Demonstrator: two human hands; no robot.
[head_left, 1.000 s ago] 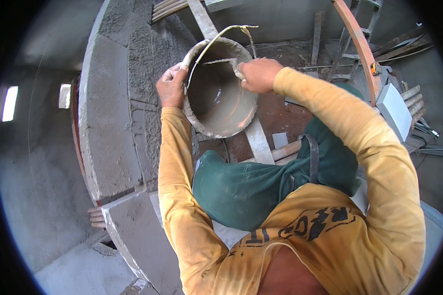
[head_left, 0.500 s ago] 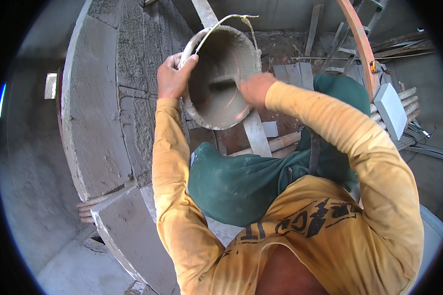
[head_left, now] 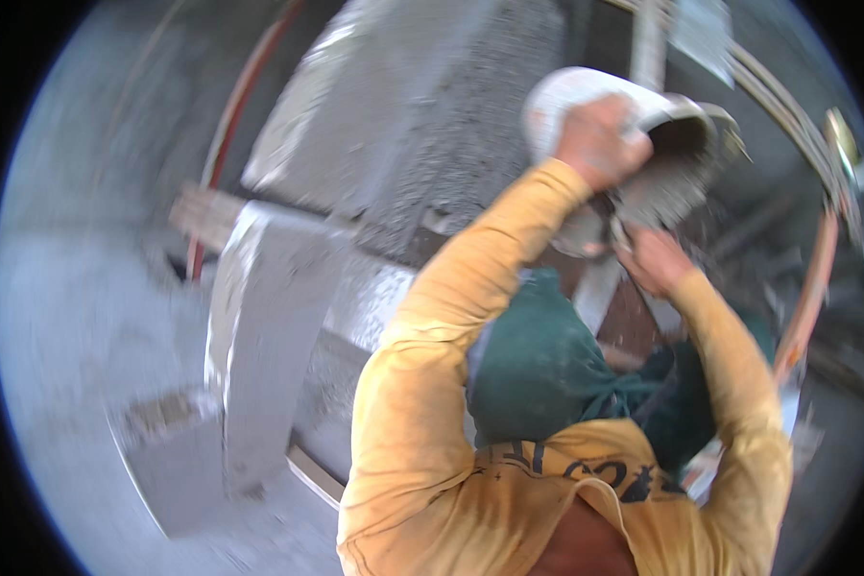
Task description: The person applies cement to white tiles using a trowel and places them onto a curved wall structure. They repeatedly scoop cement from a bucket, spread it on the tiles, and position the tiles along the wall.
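Observation:
A mortar-smeared bucket [head_left: 586, 88] is tipped on its side above the wall's right edge, its mouth facing right and down. My left hand [head_left: 600, 142] is closed on its side near the rim. Wet grey mortar [head_left: 664, 192] shows at the lower part of the mouth. Just below it, my right hand [head_left: 655, 261] is closed round what looks like the handle of a trowel; blur and mortar hide most of the tool. The bucket's thin handle [head_left: 736, 130] hangs out past the rim.
A wall of grey blocks [head_left: 346, 106] with rough mortar on top runs along my left. Lower blocks [head_left: 269, 336] stand nearer me. A plank [head_left: 597, 293] lies beyond my green-trousered knee [head_left: 538, 360]. An orange-brown bar [head_left: 811, 288] rises at the right.
My view has swung left. The bucket has gone from mouth toward me to tipped sideways, my left hand now on its side. My right hand has come out of the bucket to below its mouth.

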